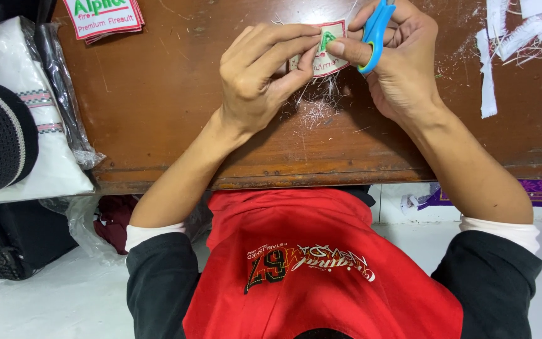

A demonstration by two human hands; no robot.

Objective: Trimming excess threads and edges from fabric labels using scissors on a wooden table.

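Top centre of the frame, I see my left hand (261, 75) pinching the small white embroidered fabric label (321, 56) flat over the brown wooden table (158, 94); my right hand (396, 59) grips blue plastic thread snips (374, 31), just right of the label.

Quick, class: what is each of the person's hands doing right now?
Left hand: fingers shut on the small embroidered patch.
Right hand: shut on the blue thread snips, thumb touching the patch.
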